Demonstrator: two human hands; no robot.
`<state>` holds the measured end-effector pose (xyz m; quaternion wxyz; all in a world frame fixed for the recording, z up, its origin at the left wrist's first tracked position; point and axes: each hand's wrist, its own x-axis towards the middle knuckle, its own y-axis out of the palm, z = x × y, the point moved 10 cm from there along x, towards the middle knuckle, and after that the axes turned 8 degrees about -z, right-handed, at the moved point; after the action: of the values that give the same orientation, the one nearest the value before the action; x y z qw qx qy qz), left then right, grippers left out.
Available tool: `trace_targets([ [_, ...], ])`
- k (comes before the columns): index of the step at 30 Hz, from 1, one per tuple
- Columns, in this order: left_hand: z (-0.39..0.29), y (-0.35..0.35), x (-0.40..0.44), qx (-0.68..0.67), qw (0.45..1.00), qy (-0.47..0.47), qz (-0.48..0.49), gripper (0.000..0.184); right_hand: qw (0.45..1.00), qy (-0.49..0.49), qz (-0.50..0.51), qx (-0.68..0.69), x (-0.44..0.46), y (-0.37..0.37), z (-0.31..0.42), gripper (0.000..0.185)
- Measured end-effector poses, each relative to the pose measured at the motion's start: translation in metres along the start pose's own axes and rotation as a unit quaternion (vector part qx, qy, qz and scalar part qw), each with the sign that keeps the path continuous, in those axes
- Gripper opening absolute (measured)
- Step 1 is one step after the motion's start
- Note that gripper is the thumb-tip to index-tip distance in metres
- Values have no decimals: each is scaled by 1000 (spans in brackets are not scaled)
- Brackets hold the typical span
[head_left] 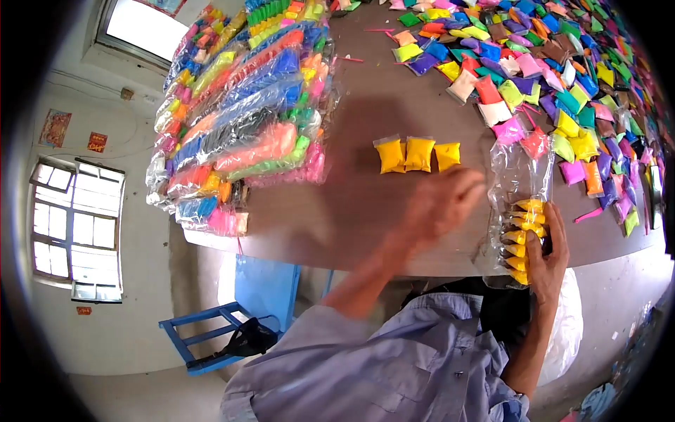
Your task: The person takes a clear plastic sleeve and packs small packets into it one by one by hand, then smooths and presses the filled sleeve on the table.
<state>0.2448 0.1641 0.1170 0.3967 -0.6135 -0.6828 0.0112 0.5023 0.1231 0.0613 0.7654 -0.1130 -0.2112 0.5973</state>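
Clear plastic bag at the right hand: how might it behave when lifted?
The clear plastic bag would probably flop, since its film looks thin and wrinkled. Its near half likely weighs more, as small yellow packets sit there.

brown table (337, 228); row of yellow packets (420, 154); clear bag (519, 172); stacked filled bags (246, 137); loose packets (529, 67), perhaps heaped

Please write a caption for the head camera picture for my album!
Right hand holding a clear bag of yellow packets, left hand near three more packets.
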Motion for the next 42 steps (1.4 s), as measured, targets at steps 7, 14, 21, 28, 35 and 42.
trace_targets([
  [7, 72, -126, -11, 170, 963, -160, -135, 18, 1000, -8, -5, 4, 0, 0, 4, 57],
  [14, 126, -144, -6, 296, 944, -123, -74, 36, 1000, -13, -15, 11, 1, 0, 4, 57],
  [21, 154, -126, -5, 140, 964, -223, -43, 52, 999, -40, -25, 22, 1, -3, 7, 57],
  [28, 157, -141, -16, -90, 936, -338, -39, 49, 997, -58, -34, 28, 1, -5, 10, 58],
  [35, 47, -20, 12, -194, 943, -268, 40, 33, 996, -58, -37, 49, 1, -4, 9, 57],
  [42, 30, 78, 14, -154, 958, -214, 113, 21, 997, -64, -33, 31, -3, -7, 9, 60],
])
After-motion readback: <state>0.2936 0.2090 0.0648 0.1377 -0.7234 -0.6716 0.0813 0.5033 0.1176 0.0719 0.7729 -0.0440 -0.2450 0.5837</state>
